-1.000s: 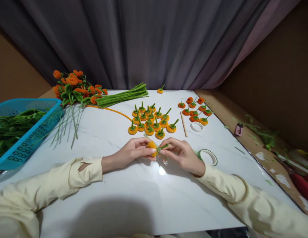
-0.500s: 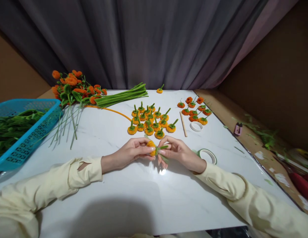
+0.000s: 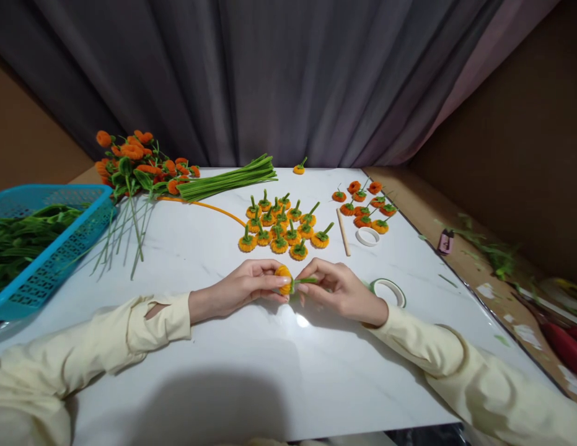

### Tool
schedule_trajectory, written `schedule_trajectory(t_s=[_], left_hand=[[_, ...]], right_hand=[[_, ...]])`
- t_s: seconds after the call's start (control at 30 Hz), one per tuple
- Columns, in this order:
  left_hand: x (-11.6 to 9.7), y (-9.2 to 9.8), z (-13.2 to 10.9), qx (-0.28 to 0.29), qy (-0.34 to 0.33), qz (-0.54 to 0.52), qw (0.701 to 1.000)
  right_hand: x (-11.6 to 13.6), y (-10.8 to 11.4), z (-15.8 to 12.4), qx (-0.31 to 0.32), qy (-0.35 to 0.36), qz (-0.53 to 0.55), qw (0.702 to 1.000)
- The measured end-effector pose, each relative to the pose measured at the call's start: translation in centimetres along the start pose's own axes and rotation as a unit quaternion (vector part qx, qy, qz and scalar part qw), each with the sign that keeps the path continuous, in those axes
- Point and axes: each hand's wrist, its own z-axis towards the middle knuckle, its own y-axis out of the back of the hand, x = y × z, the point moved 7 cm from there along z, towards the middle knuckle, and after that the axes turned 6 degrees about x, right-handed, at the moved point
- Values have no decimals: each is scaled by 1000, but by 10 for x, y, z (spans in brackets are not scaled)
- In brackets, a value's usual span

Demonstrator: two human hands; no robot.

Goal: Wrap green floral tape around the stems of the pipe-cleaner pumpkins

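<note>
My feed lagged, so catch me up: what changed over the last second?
The right hand has shifted its pose at the green stem, which has tipped from slanting upward to nearly level. The left hand still holds the yellow flower; basket and tape stayed put.

The held yellow flower head (image 3: 283,280) looks fuzzy, ridged and matt, and the bundle of green stems (image 3: 230,179) has the same velvety pile. The white tabletop (image 3: 348,365) is smooth and glossy, throwing back a bright spot of light, while the blue basket (image 3: 95,214) is perforated plastic. Matt cloth makes up the 2 cream sleeves (image 3: 422,347) and folded grey curtain (image 3: 251,80); the pale stick (image 3: 343,232) appears to be smooth wood.
</note>
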Motion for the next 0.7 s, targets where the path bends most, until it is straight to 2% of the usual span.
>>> schedule_trajectory(t_s=[0.13,0.3,0.43,0.6,0.7], left_hand=[[1,1,0,8,7,9,1000],[2,1,0,18,18,17,1000],[4,1,0,20,32,13,999],[6,3,2,16,51,-9,999],[8,4,2,13,61,-20,998]], right_hand=[[10,1,-5,-28,69,-148,986],[18,-6,-14,-38,202,-311,928],[19,-14,-19,-16,280,-415,865],[29,-25,-25,11,368,-550,750],[32,-28,-27,26,390,-598,699]])
